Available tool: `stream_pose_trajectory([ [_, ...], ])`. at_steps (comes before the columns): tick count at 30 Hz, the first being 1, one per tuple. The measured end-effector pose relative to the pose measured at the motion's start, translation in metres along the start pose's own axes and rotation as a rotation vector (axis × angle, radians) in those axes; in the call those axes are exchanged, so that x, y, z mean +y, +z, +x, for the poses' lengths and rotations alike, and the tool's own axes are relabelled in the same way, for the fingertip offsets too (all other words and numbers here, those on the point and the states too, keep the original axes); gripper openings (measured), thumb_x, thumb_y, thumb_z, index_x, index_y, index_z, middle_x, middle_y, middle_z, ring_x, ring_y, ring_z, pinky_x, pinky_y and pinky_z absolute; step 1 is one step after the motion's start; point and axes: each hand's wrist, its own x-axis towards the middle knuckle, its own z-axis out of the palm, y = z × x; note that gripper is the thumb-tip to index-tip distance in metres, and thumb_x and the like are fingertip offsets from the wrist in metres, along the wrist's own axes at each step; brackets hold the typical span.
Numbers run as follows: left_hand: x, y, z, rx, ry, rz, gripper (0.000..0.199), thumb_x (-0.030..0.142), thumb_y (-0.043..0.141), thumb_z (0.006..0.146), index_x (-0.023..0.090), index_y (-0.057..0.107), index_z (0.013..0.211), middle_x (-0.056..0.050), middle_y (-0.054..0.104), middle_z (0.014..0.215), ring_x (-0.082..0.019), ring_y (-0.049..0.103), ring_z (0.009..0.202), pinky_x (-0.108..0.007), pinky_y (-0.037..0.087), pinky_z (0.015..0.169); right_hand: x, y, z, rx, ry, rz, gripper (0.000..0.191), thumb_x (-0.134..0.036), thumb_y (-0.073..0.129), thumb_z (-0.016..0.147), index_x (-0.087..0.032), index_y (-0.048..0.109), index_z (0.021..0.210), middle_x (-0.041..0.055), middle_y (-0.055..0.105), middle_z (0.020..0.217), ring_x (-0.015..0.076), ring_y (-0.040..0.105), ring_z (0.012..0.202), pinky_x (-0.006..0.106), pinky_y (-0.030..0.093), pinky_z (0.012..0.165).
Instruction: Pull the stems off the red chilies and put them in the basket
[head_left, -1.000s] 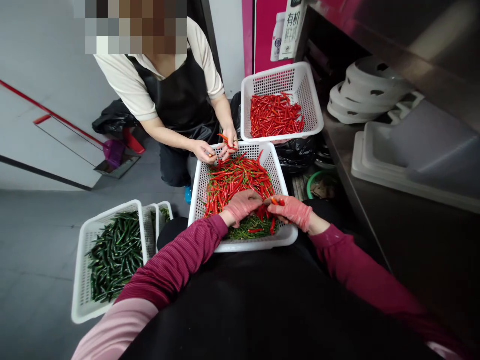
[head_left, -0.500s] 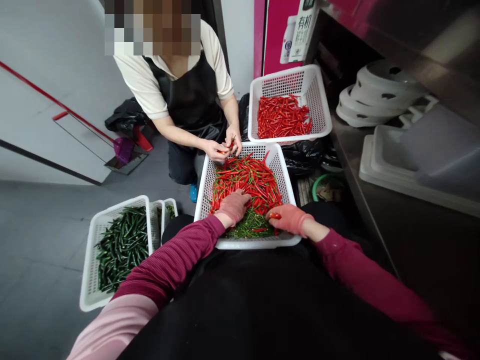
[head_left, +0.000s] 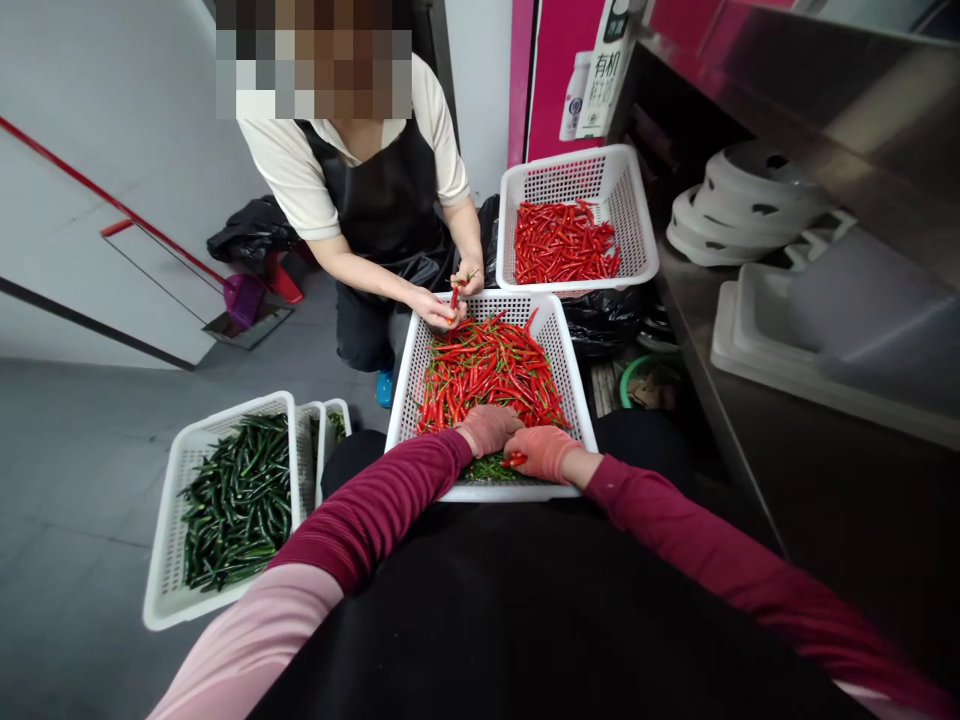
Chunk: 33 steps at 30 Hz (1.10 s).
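Observation:
In front of me a white perforated basket (head_left: 585, 420) holds a heap of red chilies (head_left: 491, 370) with green stems. At its near end lies a pile of loose green stems (head_left: 495, 468). My left hand (head_left: 491, 428), in an orange-pink glove, is bent over the near edge of the red heap. Its fingertips meet those of my right hand, and what they pinch is hidden. My right hand (head_left: 544, 452), gloved alike, is curled round red chilies (head_left: 515, 460), which stick out below its fingers over the green stems.
A co-worker (head_left: 360, 190) opposite holds a red chili in bare hands at the basket's far edge. Behind stands a basket of red chilies (head_left: 566, 245). At left on the floor is a basket of dark green chilies (head_left: 240, 500). A metal shelf (head_left: 739, 420) with plastic containers flanks the right.
My right hand has moved left with the red chilies, over the green stems. My left hand has come right and nearer, so both hands now meet. The co-worker's hands have shifted slightly.

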Motion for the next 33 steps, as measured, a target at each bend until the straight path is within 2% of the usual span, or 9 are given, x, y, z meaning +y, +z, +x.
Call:
stream_pose_trajectory([
  [4, -0.006, -0.009, -0.021, 0.32, -0.142, -0.629, 0.021, 0.032, 0.051, 0.079, 0.019, 0.067, 0.087, 0.0, 0.066, 0.086, -0.011, 0.059, 0.078, -0.02, 0.044, 0.071, 0.02, -0.021, -0.025, 0.222, 0.115, 0.89, 0.021, -0.037, 0.058, 0.069, -0.019, 0.06, 0.08, -0.0008, 0.059, 0.061, 0.0108, 0.053, 0.051, 0.02, 0.039, 0.045],
  [8, 0.005, -0.028, -0.04, 0.401, -0.362, -1.013, 0.027, 0.036, 0.054, 0.077, 0.011, 0.063, 0.086, -0.001, 0.061, 0.059, -0.008, 0.053, 0.049, -0.019, 0.042, 0.05, 0.029, -0.034, -0.029, 0.262, 0.101, 1.416, 0.023, -0.038, 0.061, 0.068, -0.017, 0.054, 0.073, -0.003, 0.05, 0.052, 0.0068, 0.041, 0.039, 0.017, 0.027, 0.034],
  [14, 0.027, -0.042, -0.05, 0.449, -0.314, -0.953, 0.022, 0.035, 0.053, 0.076, 0.014, 0.061, 0.078, 0.003, 0.056, 0.054, -0.007, 0.049, 0.049, -0.018, 0.038, 0.048, 0.0, -0.02, -0.005, 0.089, 0.076, 1.229, 0.027, -0.037, 0.065, 0.066, -0.016, 0.055, 0.081, -0.0064, 0.045, 0.049, 0.0053, 0.035, 0.037, 0.019, 0.028, 0.037],
  [18, 0.027, -0.04, -0.051, 0.426, -0.296, -0.828, 0.025, 0.036, 0.05, 0.076, 0.015, 0.053, 0.062, 0.004, 0.052, 0.054, -0.006, 0.044, 0.049, -0.018, 0.032, 0.046, -0.01, -0.016, 0.002, 0.292, 0.056, 0.735, 0.017, -0.03, 0.064, 0.064, -0.016, 0.058, 0.073, -0.0024, 0.052, 0.061, 0.0099, 0.046, 0.054, 0.025, 0.04, 0.055],
  [21, 0.023, -0.038, -0.056, 0.238, -0.236, -1.109, 0.036, 0.045, 0.044, 0.079, 0.016, 0.044, 0.058, 0.006, 0.039, 0.04, -0.005, 0.031, 0.034, -0.02, 0.021, 0.037, -0.007, -0.026, -0.004, 0.392, -0.076, 0.555, 0.013, -0.026, 0.065, 0.061, -0.017, 0.057, 0.064, -0.0006, 0.054, 0.067, 0.0123, 0.049, 0.064, 0.027, 0.041, 0.064],
  [23, 0.019, -0.037, -0.061, 0.198, -0.147, -1.301, 0.036, 0.047, 0.044, 0.079, 0.017, 0.04, 0.058, 0.007, 0.036, 0.038, -0.004, 0.027, 0.031, -0.021, 0.018, 0.035, 0.0, -0.034, -0.01, 0.408, -0.077, 0.684, 0.015, -0.03, 0.064, 0.063, -0.017, 0.056, 0.066, -0.0014, 0.053, 0.064, 0.0111, 0.049, 0.059, 0.025, 0.041, 0.059],
  [26, 0.015, -0.037, -0.068, 0.202, -0.127, -1.448, 0.034, 0.046, 0.047, 0.078, 0.018, 0.038, 0.06, 0.008, 0.035, 0.037, -0.005, 0.025, 0.029, -0.021, 0.017, 0.033, 0.01, -0.039, -0.017, 0.364, 0.101, 0.984, 0.027, -0.04, 0.062, 0.068, -0.017, 0.057, 0.081, -0.0038, 0.051, 0.056, 0.0075, 0.042, 0.044, 0.021, 0.035, 0.042],
  [29, 0.018, -0.042, -0.069, 0.199, -0.142, -1.468, 0.033, 0.045, 0.049, 0.077, 0.018, 0.038, 0.059, 0.008, 0.035, 0.038, -0.004, 0.025, 0.028, -0.021, 0.016, 0.033, 0.009, -0.033, -0.017, 0.16, 0.147, 1.108, 0.035, -0.04, 0.066, 0.065, -0.017, 0.057, 0.088, -0.0046, 0.053, 0.054, 0.0055, 0.038, 0.036, 0.018, 0.028, 0.033],
  [33, 0.031, -0.051, -0.061, 0.355, -0.278, -1.391, 0.028, 0.036, 0.05, 0.075, 0.018, 0.037, 0.057, 0.008, 0.037, 0.038, -0.004, 0.028, 0.03, -0.02, 0.019, 0.034, -0.005, -0.022, -0.013, 0.005, 0.09, 1.233, 0.026, -0.035, 0.069, 0.063, -0.016, 0.055, 0.074, -0.0039, 0.054, 0.05, 0.0046, 0.037, 0.032, 0.017, 0.025, 0.03],
])
